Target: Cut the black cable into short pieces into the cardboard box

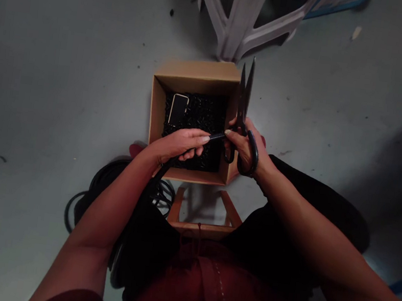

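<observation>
Over a cardboard box (157, 110), my left hand (186, 144) is closed around a black cable (163, 169). The cable's ribbed end (216, 137) sticks out from the left fingertips toward the right. My right hand (246, 144) holds black-handled scissors (245, 97), their blades slightly apart and pointing away from me. The thumb and finger of that hand also pinch the tip of the ribbed end. Inside the box lie many small black pieces (202, 113) and a phone (178, 110) with a pale rim.
Coils of black cable (165, 197) hang by my left leg. A wooden stool (201, 228) stands between my legs. Beyond the box is a pale plastic stool (236, 22), with a blue-edged item (336, 5) behind it. Small scraps dot the grey floor (66, 78).
</observation>
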A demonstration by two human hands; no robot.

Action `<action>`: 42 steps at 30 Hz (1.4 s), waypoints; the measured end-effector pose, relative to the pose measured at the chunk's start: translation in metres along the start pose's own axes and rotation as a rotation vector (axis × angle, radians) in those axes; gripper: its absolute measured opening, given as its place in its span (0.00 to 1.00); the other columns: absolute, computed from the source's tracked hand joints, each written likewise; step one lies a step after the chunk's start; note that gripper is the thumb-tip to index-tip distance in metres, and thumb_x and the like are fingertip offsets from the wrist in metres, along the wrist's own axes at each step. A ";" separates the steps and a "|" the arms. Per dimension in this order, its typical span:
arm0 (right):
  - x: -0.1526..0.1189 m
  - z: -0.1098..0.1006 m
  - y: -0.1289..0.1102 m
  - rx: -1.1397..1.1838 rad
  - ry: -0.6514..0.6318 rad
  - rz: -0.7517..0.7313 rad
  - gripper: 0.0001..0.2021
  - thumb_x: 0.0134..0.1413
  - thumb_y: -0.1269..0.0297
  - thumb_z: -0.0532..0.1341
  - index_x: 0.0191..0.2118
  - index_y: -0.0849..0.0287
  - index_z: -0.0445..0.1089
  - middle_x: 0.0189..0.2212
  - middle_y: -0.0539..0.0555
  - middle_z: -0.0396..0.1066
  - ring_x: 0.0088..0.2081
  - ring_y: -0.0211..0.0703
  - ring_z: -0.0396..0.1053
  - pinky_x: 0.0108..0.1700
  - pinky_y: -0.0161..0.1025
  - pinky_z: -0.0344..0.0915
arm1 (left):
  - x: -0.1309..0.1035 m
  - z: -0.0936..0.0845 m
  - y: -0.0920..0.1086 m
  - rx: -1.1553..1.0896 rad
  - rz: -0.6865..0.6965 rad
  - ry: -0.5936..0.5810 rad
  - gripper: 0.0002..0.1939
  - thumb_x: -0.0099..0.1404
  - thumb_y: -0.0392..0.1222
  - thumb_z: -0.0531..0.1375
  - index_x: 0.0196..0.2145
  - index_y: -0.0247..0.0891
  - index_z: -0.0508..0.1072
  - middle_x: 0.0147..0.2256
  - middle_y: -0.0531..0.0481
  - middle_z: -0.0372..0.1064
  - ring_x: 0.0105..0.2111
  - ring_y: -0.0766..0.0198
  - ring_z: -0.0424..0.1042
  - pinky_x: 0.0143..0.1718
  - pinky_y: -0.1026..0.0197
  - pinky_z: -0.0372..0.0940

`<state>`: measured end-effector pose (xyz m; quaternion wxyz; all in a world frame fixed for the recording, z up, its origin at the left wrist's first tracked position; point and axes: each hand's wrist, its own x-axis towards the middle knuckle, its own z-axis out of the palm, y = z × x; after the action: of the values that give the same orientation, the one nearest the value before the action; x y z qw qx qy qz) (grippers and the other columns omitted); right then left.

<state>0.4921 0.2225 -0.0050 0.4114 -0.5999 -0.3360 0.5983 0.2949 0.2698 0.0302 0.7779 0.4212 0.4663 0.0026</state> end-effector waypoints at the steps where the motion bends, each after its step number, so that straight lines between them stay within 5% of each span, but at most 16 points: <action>1: -0.001 0.001 0.001 -0.021 -0.004 0.002 0.17 0.49 0.59 0.65 0.41 0.54 0.58 0.24 0.44 0.61 0.22 0.34 0.63 0.23 0.34 0.60 | 0.000 -0.001 0.000 0.009 -0.007 0.019 0.20 0.67 0.45 0.55 0.54 0.36 0.68 0.26 0.55 0.61 0.17 0.78 0.55 0.14 0.72 0.47; 9: -0.006 0.010 0.004 -0.051 -0.018 0.072 0.17 0.53 0.51 0.60 0.41 0.55 0.56 0.31 0.50 0.67 0.29 0.36 0.67 0.31 0.37 0.66 | -0.015 -0.030 0.018 -0.068 0.073 0.215 0.21 0.66 0.44 0.57 0.54 0.35 0.68 0.24 0.57 0.56 0.16 0.79 0.51 0.14 0.73 0.43; 14: -0.017 0.019 0.014 -0.178 -0.168 0.080 0.19 0.54 0.49 0.59 0.43 0.56 0.58 0.33 0.52 0.66 0.32 0.40 0.67 0.33 0.40 0.66 | -0.021 -0.044 0.026 -0.104 0.107 0.252 0.21 0.65 0.44 0.57 0.54 0.34 0.69 0.23 0.57 0.55 0.16 0.79 0.51 0.14 0.74 0.43; 23: -0.027 0.022 0.022 -0.298 -0.299 0.019 0.22 0.56 0.46 0.57 0.47 0.58 0.58 0.37 0.54 0.65 0.37 0.42 0.67 0.38 0.42 0.66 | -0.019 -0.039 0.025 -0.109 0.085 0.248 0.20 0.65 0.44 0.58 0.53 0.34 0.70 0.23 0.57 0.56 0.15 0.79 0.51 0.14 0.73 0.43; 42: -0.030 0.024 0.014 -0.264 -0.306 0.065 0.23 0.56 0.44 0.56 0.46 0.58 0.58 0.38 0.56 0.68 0.36 0.42 0.68 0.37 0.41 0.65 | -0.014 -0.033 0.024 -0.062 0.066 0.230 0.20 0.65 0.44 0.57 0.53 0.36 0.69 0.23 0.57 0.55 0.16 0.78 0.50 0.15 0.73 0.43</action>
<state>0.4654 0.1920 -0.0029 0.2540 -0.5612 -0.4506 0.6461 0.2724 0.3012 0.0494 0.7313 0.4090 0.5382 0.0909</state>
